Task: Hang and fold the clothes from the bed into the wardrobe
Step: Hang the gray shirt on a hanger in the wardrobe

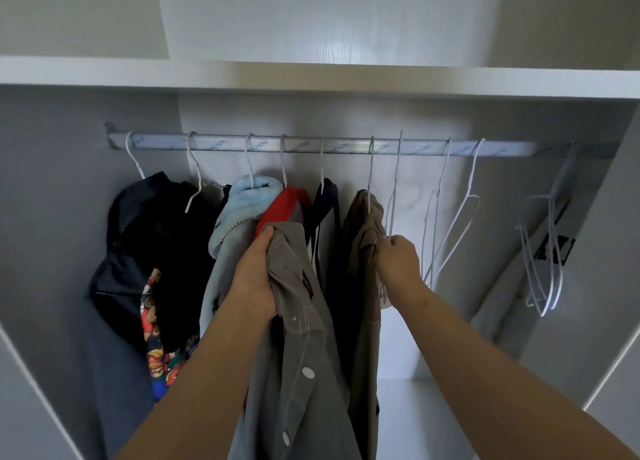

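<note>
Closest to us is the grey shirt, bunched up near its collar in our left hand, which is closed tight around the fabric while the rest hangs down in front of the wardrobe. It looks light and floppy, so we'd guess it'll slide around; taking it by the collar and shoulders seems the sane way to feed a hanger in. Our right hand is pinched shut on the lower wire of an empty white hanger on the rail, just beside the olive garment. More bare hangers hang further right.
</note>
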The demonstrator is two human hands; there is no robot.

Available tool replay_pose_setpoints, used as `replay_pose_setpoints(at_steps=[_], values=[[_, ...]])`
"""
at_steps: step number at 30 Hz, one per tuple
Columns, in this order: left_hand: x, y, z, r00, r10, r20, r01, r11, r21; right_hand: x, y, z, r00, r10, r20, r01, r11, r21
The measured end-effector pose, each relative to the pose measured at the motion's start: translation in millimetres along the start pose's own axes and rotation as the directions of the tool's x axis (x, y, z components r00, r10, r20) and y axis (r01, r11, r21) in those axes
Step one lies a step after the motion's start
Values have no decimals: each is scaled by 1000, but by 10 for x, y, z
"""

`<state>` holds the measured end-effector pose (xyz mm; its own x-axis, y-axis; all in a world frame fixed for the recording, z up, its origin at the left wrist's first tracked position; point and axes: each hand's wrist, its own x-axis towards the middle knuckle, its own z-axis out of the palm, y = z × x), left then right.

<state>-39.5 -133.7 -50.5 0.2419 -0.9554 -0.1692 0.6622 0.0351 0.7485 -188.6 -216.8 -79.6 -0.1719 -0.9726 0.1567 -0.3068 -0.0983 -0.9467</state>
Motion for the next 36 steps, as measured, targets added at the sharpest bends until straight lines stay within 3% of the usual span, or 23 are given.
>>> replay_pose_setpoints(at_steps=[14, 20, 36], values=[[-126, 128, -240, 999, -10, 41, 10, 1000, 4, -360, -176, 34, 997, -62, -36, 65, 995, 81], [-262, 134, -419, 998, -24, 64, 17, 995, 98, -758, -5, 104, 999, -28, -28, 30, 996, 84], [-927, -458, -1069, 953, -304, -3, 297, 930, 218, -2293, 547, -183, 986, 33, -161, -37, 999, -22]])
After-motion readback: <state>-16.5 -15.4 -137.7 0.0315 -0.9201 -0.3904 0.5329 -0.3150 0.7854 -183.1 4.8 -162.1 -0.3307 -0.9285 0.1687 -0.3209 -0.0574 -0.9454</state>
